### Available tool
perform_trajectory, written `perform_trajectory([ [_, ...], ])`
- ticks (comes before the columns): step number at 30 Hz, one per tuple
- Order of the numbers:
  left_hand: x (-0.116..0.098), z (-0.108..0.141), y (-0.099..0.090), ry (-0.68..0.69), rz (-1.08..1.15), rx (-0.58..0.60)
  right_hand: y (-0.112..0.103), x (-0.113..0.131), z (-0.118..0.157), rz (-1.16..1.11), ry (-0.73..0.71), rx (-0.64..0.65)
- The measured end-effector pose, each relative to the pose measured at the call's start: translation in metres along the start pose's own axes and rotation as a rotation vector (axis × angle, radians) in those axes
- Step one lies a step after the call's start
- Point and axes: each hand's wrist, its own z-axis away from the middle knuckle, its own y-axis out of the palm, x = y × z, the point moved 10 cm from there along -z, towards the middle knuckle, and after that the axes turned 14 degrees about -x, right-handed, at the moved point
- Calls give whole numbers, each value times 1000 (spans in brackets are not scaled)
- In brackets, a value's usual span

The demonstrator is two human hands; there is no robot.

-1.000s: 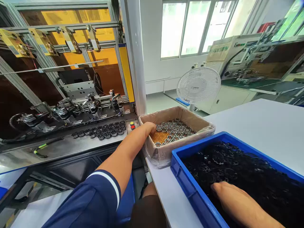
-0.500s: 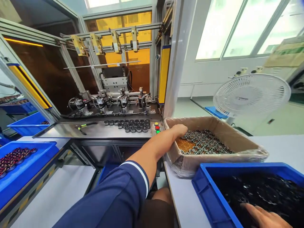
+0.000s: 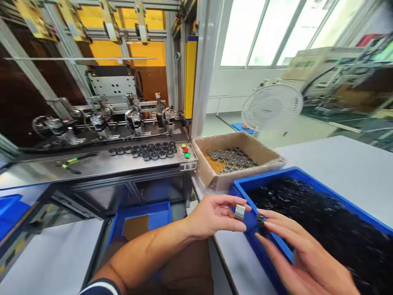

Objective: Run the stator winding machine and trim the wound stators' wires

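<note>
Between thumb and fingers, my left hand (image 3: pixel 211 215) pinches a short silver metal cylinder (image 3: pixel 240 212), which looks like a stator core. Facing it a small gap away, my right hand (image 3: pixel 302 246) grips a small black plastic part (image 3: pixel 260 220) by its fingertips; its exact shape is hard to make out. Both hands are over the near left edge of a blue bin (image 3: pixel 242 192) heaped with black plastic parts (image 3: pixel 319 221). Behind it stands a plastic-lined cardboard box (image 3: pixel 204 164) with many metal cores (image 3: pixel 236 157) lying in it.
To the left, a machine's metal ledge (image 3: pixel 101 168) carries rows of black ring parts (image 3: pixel 153 150) and green-handled cutters (image 3: pixel 72 164). A button panel (image 3: pixel 186 152) sits at its right end. A white fan (image 3: pixel 272 107) stands behind the box.
My left hand has come out of the cardboard box with a metal core. My right hand has lifted from the bin with a black part, and the two have come together. The view has turned right.
</note>
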Motion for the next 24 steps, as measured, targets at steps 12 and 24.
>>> perform_trajectory([
  [12, 4, 25, 20, -14, 49, 67, 4, 53, -7, -13, -219, 58],
  [24, -9, 23, 22, 37, -28, 63, 0, 38, -15, 52, -160, 60],
])
